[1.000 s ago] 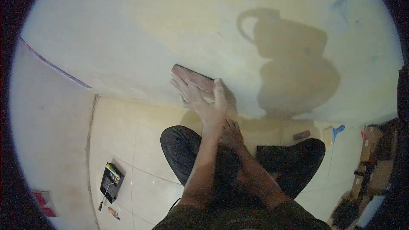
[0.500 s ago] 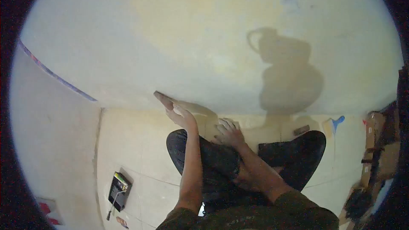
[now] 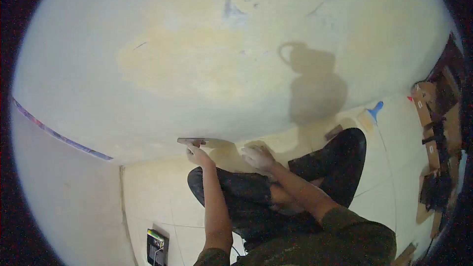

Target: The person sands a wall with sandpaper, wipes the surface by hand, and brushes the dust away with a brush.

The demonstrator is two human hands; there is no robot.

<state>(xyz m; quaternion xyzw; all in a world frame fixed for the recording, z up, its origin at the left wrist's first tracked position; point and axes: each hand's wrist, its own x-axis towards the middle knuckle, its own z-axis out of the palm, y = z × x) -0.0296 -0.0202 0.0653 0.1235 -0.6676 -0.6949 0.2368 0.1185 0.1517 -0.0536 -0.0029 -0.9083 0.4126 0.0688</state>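
Note:
My left hand [image 3: 198, 156] is closed around a flat brownish sanding block [image 3: 189, 141], which lies against the lower part of the wall [image 3: 197, 108]. Part of the block is hidden by my fingers. My right hand [image 3: 259, 158] hangs low over the floor in front of my crossed legs, whitish with dust. Its fingers are loosely extended and hold nothing that I can see. Patches of yellow and dark scuffs mark the wall.
A second brownish block [image 3: 333, 132] lies on the floor by my right knee, near a wide blue-handled brush [image 3: 372, 115]. At the right stand cardboard boxes [image 3: 429, 155]. A black paint tray [image 3: 156, 246] is at the lower left. A side wall [image 3: 64, 192] rises at the left.
My head view has turned and shifted. The sanding block has swung from a slant to nearly level and sits lower in view. My right hand's fingers, spread before, are now closer together.

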